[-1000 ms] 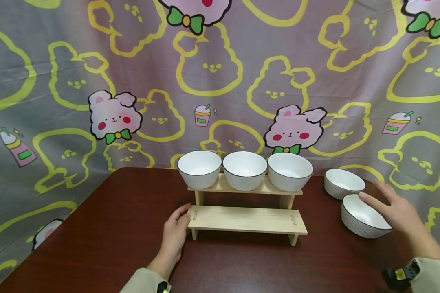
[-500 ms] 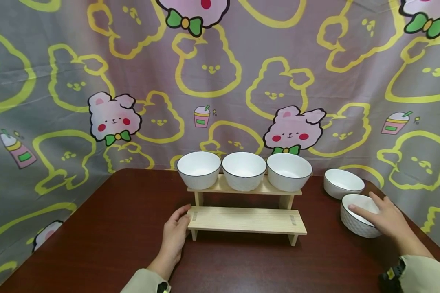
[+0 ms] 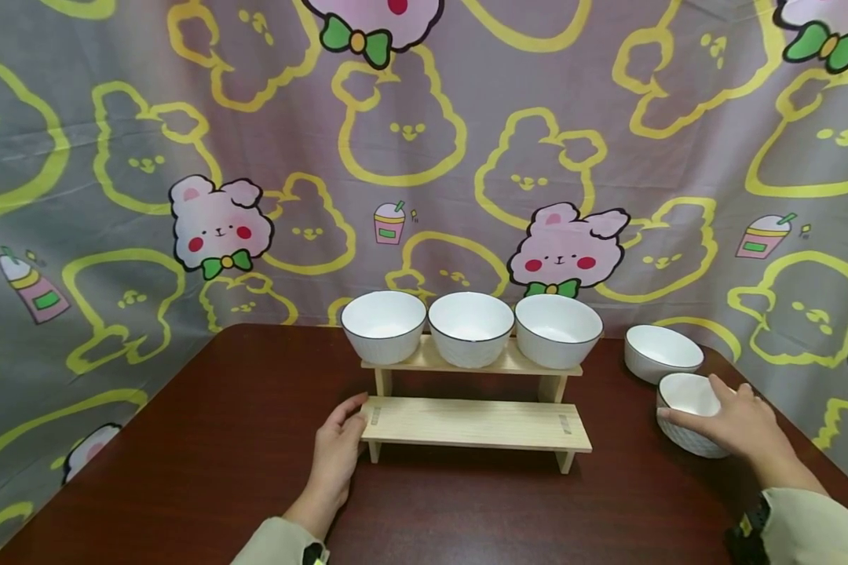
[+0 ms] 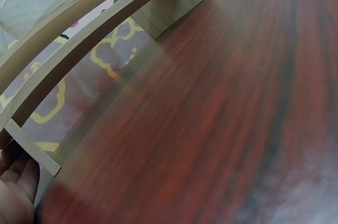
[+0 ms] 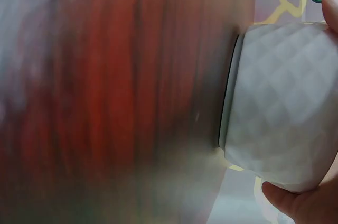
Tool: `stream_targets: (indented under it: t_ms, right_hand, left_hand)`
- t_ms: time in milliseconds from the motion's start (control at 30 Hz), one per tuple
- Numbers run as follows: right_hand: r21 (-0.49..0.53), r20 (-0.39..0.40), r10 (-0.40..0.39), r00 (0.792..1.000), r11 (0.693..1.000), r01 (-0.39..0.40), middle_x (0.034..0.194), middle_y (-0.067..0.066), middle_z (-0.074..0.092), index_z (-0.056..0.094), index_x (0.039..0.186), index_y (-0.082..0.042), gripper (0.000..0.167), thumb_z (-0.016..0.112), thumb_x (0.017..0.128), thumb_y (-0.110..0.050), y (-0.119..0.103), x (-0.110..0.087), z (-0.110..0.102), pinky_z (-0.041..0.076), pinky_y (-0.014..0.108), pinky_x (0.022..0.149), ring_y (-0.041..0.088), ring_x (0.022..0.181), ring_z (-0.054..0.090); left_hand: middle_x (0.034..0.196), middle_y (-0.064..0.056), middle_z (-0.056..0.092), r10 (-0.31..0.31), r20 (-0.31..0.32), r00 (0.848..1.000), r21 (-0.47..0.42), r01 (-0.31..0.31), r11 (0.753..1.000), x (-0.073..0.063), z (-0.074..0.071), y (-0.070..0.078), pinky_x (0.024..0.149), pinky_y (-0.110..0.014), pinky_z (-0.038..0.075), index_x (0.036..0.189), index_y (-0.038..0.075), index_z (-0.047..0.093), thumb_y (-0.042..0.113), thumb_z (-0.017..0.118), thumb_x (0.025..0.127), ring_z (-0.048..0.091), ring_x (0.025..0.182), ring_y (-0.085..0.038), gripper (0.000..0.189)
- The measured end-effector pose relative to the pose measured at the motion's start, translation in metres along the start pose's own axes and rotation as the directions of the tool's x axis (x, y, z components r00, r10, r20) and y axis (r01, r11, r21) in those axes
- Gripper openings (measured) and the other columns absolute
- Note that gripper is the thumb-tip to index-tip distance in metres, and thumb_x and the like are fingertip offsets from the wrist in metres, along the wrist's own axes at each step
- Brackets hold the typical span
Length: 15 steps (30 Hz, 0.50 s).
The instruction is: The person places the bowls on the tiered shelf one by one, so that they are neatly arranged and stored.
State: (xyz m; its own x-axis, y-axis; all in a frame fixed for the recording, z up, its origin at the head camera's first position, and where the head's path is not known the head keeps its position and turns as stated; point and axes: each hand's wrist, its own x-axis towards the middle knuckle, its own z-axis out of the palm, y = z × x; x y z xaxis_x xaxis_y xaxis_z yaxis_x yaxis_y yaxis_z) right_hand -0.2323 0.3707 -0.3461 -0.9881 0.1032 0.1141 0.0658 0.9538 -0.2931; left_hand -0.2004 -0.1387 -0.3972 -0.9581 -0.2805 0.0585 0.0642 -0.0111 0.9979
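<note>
A two-tier wooden stand stands on the table, its left leg and shelf end also seen in the left wrist view. My left hand holds the lower shelf's left end, fingers partly hidden behind it. At the right, my right hand grips a white bowl with a dark rim line, spanning it from thumb to fingers. In the right wrist view this bowl shows a diamond-patterned wall, with the thumb and a finger at opposite sides.
Three white bowls, a left one, a middle one and a right one, sit in a row on the upper shelf. Another white bowl stands just behind the gripped one. A patterned curtain hangs behind the brown table.
My right hand has come in leftward over the nearer bowl at the right and closed its thumb and fingers on it. The left hand and the stand stay put.
</note>
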Motion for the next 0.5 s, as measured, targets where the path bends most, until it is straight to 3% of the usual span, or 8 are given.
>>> stream_targets:
  t_ms: [133, 500]
  right_hand:
    - [-0.009, 0.020, 0.003, 1.000, 1.000, -0.002, 0.113, 0.048, 0.024, 0.016, 0.136, 0.018, 0.108, 0.052, 0.078, -0.067, -0.0010, -0.0001, -0.0015, 0.034, 0.067, 0.074, 0.062, 0.096, 0.032]
    - [-0.049, -0.024, -0.024, 0.999, 0.999, 0.023, 0.121, 0.052, 0.026, 0.029, 0.130, 0.020, 0.102, 0.052, 0.079, -0.065, 0.0023, -0.0012, -0.0002, 0.029, 0.067, 0.079, 0.063, 0.097, 0.037]
  left_hand:
    - [0.107, -0.012, 0.058, -0.001, 0.000, 1.000, -0.001, 0.001, 1.000, 0.0000, -0.0005, 0.0007, 0.069, -0.024, 0.047, 0.127, 0.004, 0.054, 0.010, 0.046, 0.092, 0.055, 0.086, -0.011, 0.036]
    - [0.113, -0.014, 0.055, -0.002, 0.000, 1.000, 0.000, 0.002, 1.000, -0.0003, 0.0005, 0.0013, 0.068, -0.025, 0.046, 0.126, 0.005, 0.055, 0.009, 0.045, 0.092, 0.054, 0.086, -0.012, 0.036]
